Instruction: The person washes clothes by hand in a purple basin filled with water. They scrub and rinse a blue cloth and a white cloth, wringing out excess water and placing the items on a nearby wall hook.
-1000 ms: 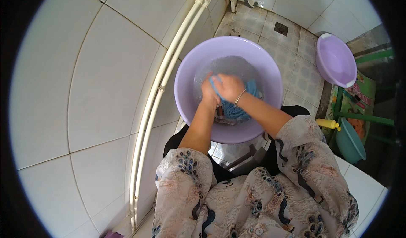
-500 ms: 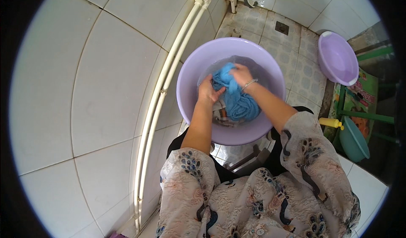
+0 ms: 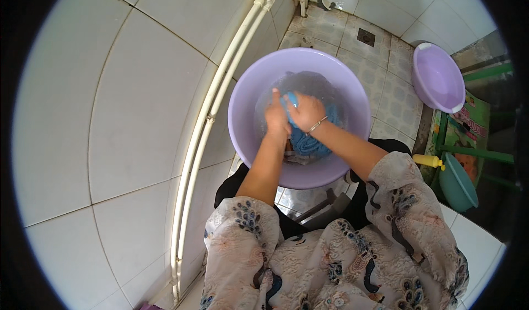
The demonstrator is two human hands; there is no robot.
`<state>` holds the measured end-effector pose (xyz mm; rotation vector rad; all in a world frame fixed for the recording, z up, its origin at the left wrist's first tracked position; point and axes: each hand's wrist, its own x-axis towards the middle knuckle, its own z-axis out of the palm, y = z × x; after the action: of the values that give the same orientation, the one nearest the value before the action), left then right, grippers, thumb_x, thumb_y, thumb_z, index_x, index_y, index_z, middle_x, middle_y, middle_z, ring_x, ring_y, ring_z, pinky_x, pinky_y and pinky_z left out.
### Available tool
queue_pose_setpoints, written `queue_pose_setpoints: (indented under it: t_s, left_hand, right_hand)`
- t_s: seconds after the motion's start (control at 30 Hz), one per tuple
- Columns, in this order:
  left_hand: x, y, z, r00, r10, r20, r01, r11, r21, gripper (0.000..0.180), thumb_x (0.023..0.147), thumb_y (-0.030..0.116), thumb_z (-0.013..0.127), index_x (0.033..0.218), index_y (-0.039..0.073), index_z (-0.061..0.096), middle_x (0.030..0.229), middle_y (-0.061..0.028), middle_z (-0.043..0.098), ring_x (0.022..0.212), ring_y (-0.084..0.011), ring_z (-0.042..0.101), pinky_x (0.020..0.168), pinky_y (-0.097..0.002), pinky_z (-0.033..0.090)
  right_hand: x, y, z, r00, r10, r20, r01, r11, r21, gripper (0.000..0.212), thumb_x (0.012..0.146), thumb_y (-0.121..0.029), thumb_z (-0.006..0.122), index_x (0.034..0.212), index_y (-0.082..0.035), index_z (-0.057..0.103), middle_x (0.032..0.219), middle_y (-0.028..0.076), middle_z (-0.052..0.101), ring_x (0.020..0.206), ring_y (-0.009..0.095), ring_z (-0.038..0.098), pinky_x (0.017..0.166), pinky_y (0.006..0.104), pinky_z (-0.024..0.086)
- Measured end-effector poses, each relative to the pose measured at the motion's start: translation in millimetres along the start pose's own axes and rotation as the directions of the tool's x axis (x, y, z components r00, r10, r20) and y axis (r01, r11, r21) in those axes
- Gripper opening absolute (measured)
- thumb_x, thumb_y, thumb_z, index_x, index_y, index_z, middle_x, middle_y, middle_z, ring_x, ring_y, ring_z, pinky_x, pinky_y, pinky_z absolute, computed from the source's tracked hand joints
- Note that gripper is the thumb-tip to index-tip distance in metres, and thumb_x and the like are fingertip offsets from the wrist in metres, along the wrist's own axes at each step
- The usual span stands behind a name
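A large lilac basin point(image 3: 240, 117) stands before me with greyish water in it. Both my hands are down inside it on a wet blue cloth point(image 3: 309, 143). My right hand point(image 3: 308, 112), with a silver bangle at the wrist, is closed round a bunched part of the cloth. Close against it, my left hand point(image 3: 277, 116) grips the same bunch from the left side, its thumb pointing up. Most of the cloth lies in the water below my right wrist. Part of a brownish-white patterned cloth point(image 3: 297, 158) shows at the near side, partly hidden by the blue one.
Cream pipes point(image 3: 220, 90) run along the tiled wall at left. A smaller lilac basin point(image 3: 438, 79) rests at the far right, near a green rack point(image 3: 468, 151). Below it are a yellow bottle point(image 3: 427, 160) and a teal basin point(image 3: 458, 183). A drain point(image 3: 366, 37) sits in the floor.
My hands have come together, the right one moving down and toward the left. The blue cloth, spread between them before, is now bunched and mostly covered by my hands.
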<state>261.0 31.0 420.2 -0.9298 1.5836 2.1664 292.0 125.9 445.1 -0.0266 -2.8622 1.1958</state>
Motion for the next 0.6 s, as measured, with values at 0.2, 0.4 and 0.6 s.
queue_pose_setpoints:
  t_s: [0.2,0.4,0.6]
  left_hand:
    - [-11.3,8.5,-8.3,0.989,0.049,0.141,-0.035,0.995,-0.095,0.027,0.090,0.031,0.050,0.083,0.005,0.054,0.068,-0.0036,0.051,0.056,-0.0147,0.051,0.048,-0.0286,0.041]
    - [15.8,30.9,-64.5,0.984,0.146,0.097,-0.168,0.944,0.283,0.053,0.086,0.029,0.056,0.124,-0.005,0.041,0.111,-0.0160,0.054,0.093,-0.0241,0.056,0.074,-0.0323,0.048]
    - [15.0,-2.0,-64.0,0.836,0.445,0.321,-0.510,0.413,0.755,0.059,0.078,0.019,0.061,0.128,-0.003,0.039,0.130,-0.0259,0.039,0.123,-0.0362,0.035,0.102,-0.0411,0.029]
  right_hand:
    - [12.8,25.3,7.3,0.973,0.036,0.226,-0.085,0.973,0.213,0.052,0.083,-0.048,0.050,0.100,0.001,0.059,0.091,0.026,0.060,0.087,0.038,0.059,0.077,0.0432,0.046]
    - [40.3,61.5,-17.4,0.937,0.176,0.301,-0.306,0.828,0.470,0.091,0.067,-0.049,0.072,0.133,0.000,0.032,0.130,0.024,0.040,0.123,0.031,0.039,0.098,0.0370,0.036]
    - [22.0,50.2,-1.2,0.888,0.330,0.319,-0.218,0.915,-0.340,0.052,0.070,-0.019,0.067,0.116,-0.003,0.048,0.110,0.019,0.057,0.105,0.035,0.053,0.090,0.0393,0.043]
